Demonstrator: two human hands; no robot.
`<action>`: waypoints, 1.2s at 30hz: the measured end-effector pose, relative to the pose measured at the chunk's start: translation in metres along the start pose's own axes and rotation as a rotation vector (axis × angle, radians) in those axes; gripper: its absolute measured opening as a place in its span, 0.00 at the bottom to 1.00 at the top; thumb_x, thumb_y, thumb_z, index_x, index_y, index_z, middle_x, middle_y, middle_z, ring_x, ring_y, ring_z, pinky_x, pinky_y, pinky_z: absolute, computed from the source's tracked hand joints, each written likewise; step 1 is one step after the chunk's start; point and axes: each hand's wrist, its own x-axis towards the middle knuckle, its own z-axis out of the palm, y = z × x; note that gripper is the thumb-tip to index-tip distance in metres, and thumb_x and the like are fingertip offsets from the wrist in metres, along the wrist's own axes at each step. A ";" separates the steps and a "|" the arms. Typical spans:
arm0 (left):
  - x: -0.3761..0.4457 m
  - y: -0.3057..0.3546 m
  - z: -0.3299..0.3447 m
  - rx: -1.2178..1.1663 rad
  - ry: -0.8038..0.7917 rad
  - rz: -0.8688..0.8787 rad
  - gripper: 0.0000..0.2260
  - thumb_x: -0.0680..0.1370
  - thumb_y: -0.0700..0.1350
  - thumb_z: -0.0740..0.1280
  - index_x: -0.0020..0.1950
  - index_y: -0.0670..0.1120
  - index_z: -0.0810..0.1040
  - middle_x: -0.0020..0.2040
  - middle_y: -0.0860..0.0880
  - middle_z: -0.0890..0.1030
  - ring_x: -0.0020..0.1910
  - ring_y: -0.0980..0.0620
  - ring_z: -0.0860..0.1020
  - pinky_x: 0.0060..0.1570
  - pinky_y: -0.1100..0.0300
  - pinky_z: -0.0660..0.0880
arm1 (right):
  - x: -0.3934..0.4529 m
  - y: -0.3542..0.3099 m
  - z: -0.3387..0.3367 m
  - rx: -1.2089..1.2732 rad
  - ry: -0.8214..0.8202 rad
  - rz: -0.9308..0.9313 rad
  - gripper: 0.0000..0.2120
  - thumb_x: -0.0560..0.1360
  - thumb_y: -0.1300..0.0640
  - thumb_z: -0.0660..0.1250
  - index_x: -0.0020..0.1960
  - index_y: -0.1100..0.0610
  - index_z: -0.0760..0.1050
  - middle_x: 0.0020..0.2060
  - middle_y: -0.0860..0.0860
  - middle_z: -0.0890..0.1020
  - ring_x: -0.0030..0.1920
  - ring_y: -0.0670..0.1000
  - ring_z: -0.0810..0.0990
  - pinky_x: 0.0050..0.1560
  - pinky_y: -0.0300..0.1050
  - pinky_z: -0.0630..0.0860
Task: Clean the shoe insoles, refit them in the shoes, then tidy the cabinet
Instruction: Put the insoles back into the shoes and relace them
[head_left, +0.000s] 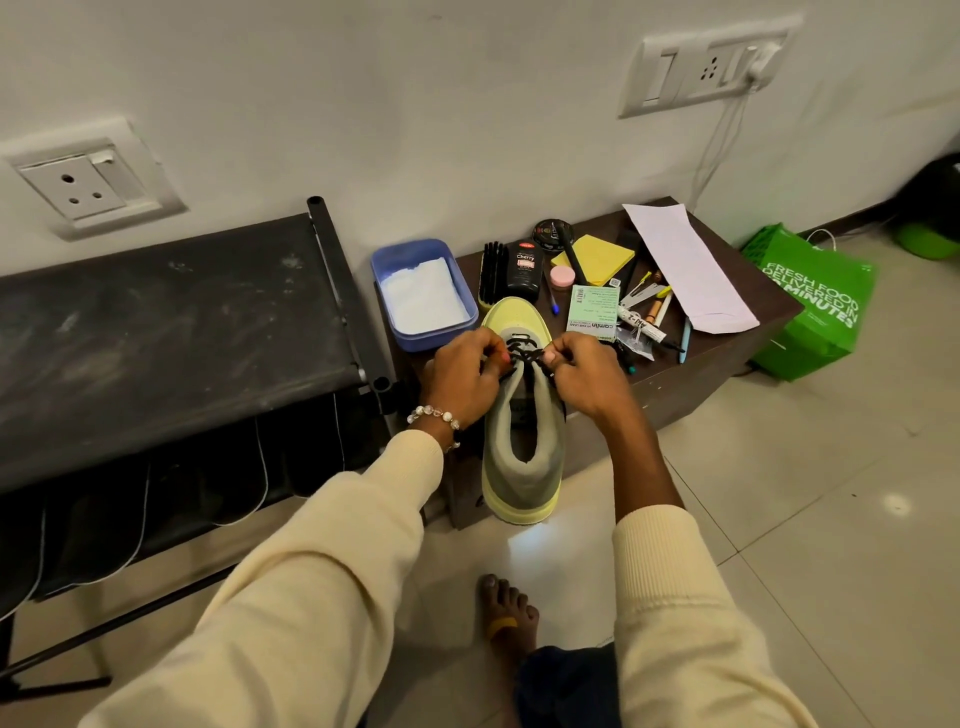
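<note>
Both hands work the black laces of a yellow-green shoe resting on the front edge of a low brown cabinet.

The black shoe rack (166, 332) stands along the wall at left; the brown cabinet (727, 358) sits just beside it. The shoe (522, 452) lies toe toward the wall, heel overhanging the cabinet's front edge. A blue tray (410, 332) holding white cloth sits at the cabinet's left rear, next to a black polish bottle (524, 270), a yellow pad (597, 257) and a white envelope (685, 265). The left hand (462, 374) and right hand (587, 374) each pinch the laces (524, 354) with curled fingers, one on either side of the tongue.
</note>
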 end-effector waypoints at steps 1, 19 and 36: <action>0.000 0.001 0.000 0.014 -0.004 -0.016 0.06 0.79 0.45 0.63 0.51 0.44 0.78 0.48 0.47 0.80 0.46 0.49 0.78 0.46 0.56 0.74 | 0.000 0.001 -0.001 0.018 -0.011 0.005 0.06 0.78 0.58 0.62 0.43 0.55 0.73 0.43 0.51 0.79 0.46 0.53 0.75 0.46 0.44 0.70; 0.001 0.005 -0.004 0.012 -0.020 -0.021 0.08 0.80 0.44 0.62 0.54 0.41 0.77 0.49 0.43 0.81 0.48 0.45 0.79 0.49 0.52 0.76 | -0.001 -0.001 -0.002 0.132 0.099 0.032 0.04 0.77 0.60 0.65 0.43 0.54 0.75 0.42 0.53 0.83 0.45 0.50 0.81 0.51 0.44 0.76; -0.002 0.010 -0.003 0.045 -0.001 -0.095 0.09 0.81 0.46 0.62 0.55 0.43 0.76 0.50 0.44 0.81 0.50 0.46 0.78 0.48 0.56 0.72 | 0.002 0.000 0.003 0.068 0.088 0.079 0.10 0.78 0.55 0.63 0.46 0.62 0.77 0.44 0.58 0.81 0.48 0.57 0.77 0.46 0.47 0.73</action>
